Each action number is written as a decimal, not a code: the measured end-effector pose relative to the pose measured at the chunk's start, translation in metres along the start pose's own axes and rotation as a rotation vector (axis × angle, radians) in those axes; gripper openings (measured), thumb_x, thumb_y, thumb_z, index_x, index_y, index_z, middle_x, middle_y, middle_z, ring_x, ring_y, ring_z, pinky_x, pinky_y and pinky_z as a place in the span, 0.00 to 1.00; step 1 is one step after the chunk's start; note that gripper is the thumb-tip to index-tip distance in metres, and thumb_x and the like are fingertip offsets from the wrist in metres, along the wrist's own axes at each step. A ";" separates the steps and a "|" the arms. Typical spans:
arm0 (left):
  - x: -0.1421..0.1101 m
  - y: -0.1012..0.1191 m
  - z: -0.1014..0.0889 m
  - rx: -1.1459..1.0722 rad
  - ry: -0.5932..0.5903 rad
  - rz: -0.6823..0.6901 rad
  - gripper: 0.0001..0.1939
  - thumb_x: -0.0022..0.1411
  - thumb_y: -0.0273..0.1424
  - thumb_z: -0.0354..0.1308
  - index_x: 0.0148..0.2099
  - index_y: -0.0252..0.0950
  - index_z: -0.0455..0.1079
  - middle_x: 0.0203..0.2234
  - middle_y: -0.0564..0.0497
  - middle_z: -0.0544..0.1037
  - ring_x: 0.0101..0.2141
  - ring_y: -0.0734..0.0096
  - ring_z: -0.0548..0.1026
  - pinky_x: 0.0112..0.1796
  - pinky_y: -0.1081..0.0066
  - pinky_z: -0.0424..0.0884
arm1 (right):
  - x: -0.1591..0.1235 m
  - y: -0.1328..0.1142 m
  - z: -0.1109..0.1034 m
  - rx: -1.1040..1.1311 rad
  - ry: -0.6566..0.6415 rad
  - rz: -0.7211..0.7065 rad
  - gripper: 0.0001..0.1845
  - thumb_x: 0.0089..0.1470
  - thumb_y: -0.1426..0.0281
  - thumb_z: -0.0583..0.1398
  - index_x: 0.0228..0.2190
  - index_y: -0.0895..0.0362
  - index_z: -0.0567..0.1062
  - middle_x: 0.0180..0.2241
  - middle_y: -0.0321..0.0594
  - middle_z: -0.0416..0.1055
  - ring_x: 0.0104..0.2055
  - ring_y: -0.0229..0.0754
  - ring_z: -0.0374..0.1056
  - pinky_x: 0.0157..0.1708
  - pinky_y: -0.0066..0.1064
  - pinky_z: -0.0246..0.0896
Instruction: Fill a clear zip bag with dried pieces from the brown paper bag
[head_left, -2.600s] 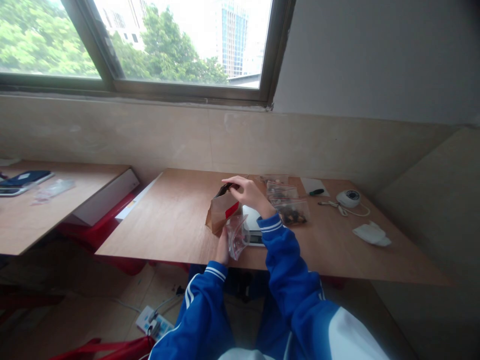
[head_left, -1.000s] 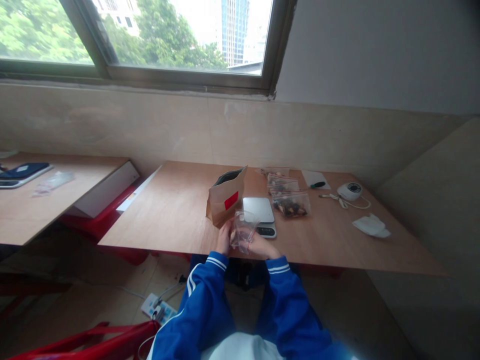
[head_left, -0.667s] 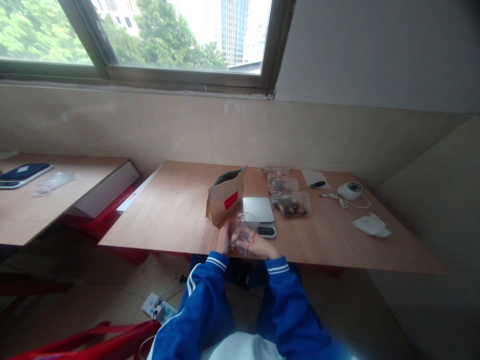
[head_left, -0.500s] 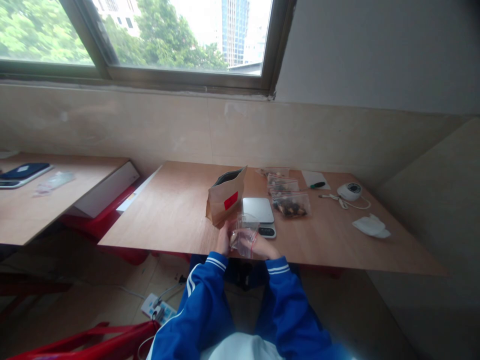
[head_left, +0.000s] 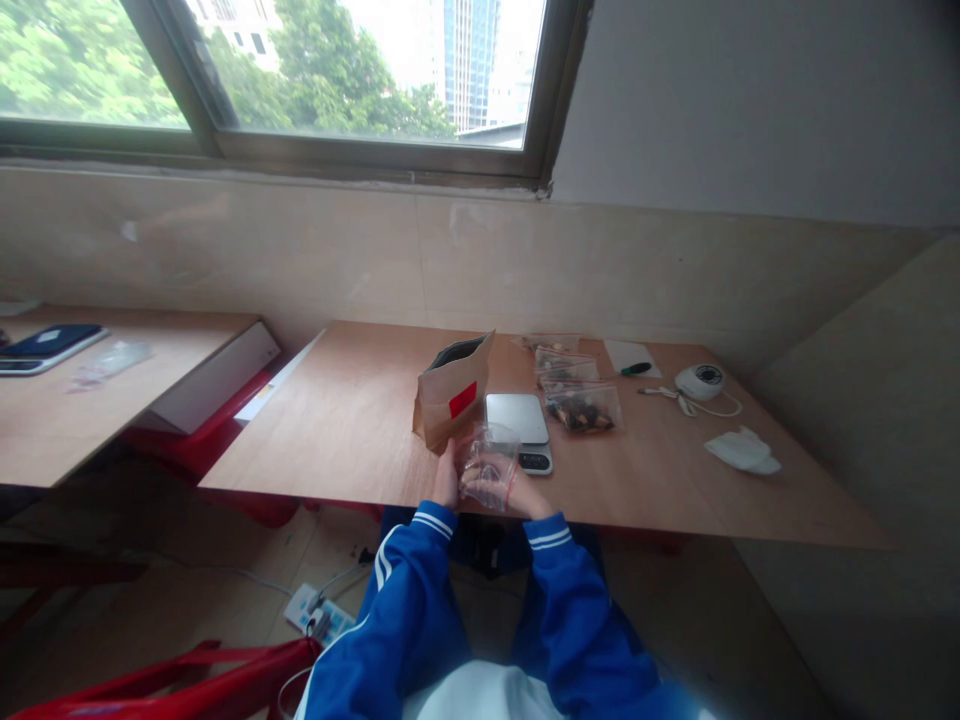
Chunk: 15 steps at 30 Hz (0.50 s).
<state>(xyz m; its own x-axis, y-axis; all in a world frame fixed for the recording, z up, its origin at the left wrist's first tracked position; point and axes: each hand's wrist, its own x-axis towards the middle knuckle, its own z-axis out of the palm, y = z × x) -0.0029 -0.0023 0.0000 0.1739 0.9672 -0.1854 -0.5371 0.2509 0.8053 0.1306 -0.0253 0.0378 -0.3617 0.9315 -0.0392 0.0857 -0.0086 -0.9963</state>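
A small clear zip bag (head_left: 489,462) with a red seal strip is held at the table's near edge between both my hands. My left hand (head_left: 448,478) grips its left side and my right hand (head_left: 519,493) is closed on its lower right. A little brown stuff shows inside the bag. Just behind it an open brown paper pouch (head_left: 452,395) with a red label stands upright. A silver kitchen scale (head_left: 519,425) lies right of the pouch.
Several filled zip bags (head_left: 582,406) lie behind the scale. Farther right are a green pen on paper (head_left: 634,368), a white round device with a cord (head_left: 697,381) and a crumpled tissue (head_left: 744,451). A second table (head_left: 90,410) stands at left.
My right hand came back from the mouth of the paper pouch to the clear bag. Since then both hands keep hold of the bag and shift it slightly.
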 end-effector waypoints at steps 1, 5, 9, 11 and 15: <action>0.001 -0.001 -0.001 0.001 0.001 0.001 0.30 0.62 0.51 0.48 0.51 0.31 0.71 0.38 0.42 0.80 0.39 0.54 0.77 0.37 0.61 0.73 | 0.001 0.000 0.000 -0.021 0.030 -0.001 0.17 0.42 0.62 0.68 0.34 0.57 0.76 0.34 0.42 0.75 0.38 0.46 0.72 0.43 0.41 0.66; 0.005 -0.006 -0.004 -0.012 0.002 0.012 0.30 0.61 0.52 0.48 0.50 0.31 0.70 0.37 0.42 0.80 0.40 0.54 0.77 0.40 0.60 0.72 | 0.006 0.007 -0.005 -0.121 0.198 -0.030 0.15 0.46 0.60 0.66 0.33 0.58 0.76 0.34 0.43 0.75 0.37 0.47 0.72 0.43 0.44 0.66; 0.006 -0.006 -0.004 -0.020 -0.016 0.026 0.30 0.62 0.51 0.46 0.51 0.30 0.69 0.40 0.40 0.79 0.42 0.55 0.76 0.44 0.59 0.70 | 0.008 0.019 -0.009 -0.150 0.194 -0.051 0.16 0.47 0.58 0.65 0.34 0.57 0.75 0.33 0.43 0.75 0.36 0.47 0.73 0.43 0.45 0.67; 0.005 -0.005 -0.003 -0.014 -0.022 0.016 0.31 0.63 0.51 0.46 0.52 0.29 0.68 0.41 0.38 0.79 0.42 0.54 0.76 0.44 0.58 0.70 | 0.007 0.021 -0.007 -0.127 0.168 -0.056 0.16 0.46 0.59 0.65 0.34 0.57 0.75 0.34 0.43 0.75 0.39 0.48 0.73 0.45 0.46 0.66; 0.003 -0.003 -0.003 0.008 -0.021 0.011 0.32 0.62 0.51 0.47 0.52 0.27 0.68 0.39 0.38 0.79 0.40 0.54 0.77 0.42 0.58 0.70 | 0.002 0.011 0.000 -0.055 0.017 -0.058 0.14 0.49 0.59 0.64 0.35 0.55 0.76 0.40 0.43 0.75 0.45 0.49 0.71 0.52 0.46 0.62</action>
<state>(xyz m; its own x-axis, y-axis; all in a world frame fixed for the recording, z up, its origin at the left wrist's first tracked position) -0.0035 0.0004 -0.0048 0.1853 0.9687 -0.1652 -0.5321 0.2402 0.8119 0.1309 -0.0232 0.0268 -0.3522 0.9357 0.0202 0.1165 0.0652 -0.9911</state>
